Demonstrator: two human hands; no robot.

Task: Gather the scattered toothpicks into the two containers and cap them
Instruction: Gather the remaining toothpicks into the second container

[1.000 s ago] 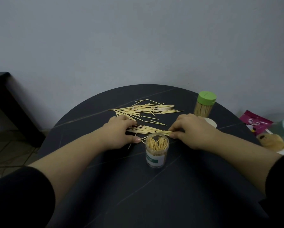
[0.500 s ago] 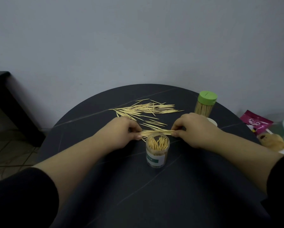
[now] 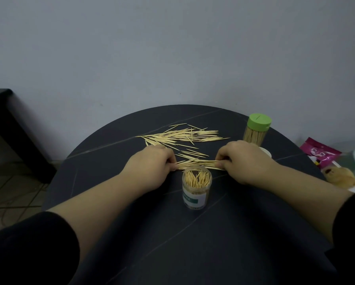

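hands work one bundle of toothpicks (image 3: 197, 163) on the round table (image 3: 193, 233): left hand (image 3: 152, 167) pinches its left end, right hand (image 3: 244, 161) its right end, fingers curled. open container (image 3: 196, 187) stands just in front; loose toothpicks (image 3: 182, 136) lie behind, capped container (image 3: 256, 131) far right.

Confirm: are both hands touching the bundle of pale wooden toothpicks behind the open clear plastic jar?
Touching. Head view: the left hand pinches the left end of the pale wooden toothpick bundle, and the right hand pinches its right end; no gap visible.
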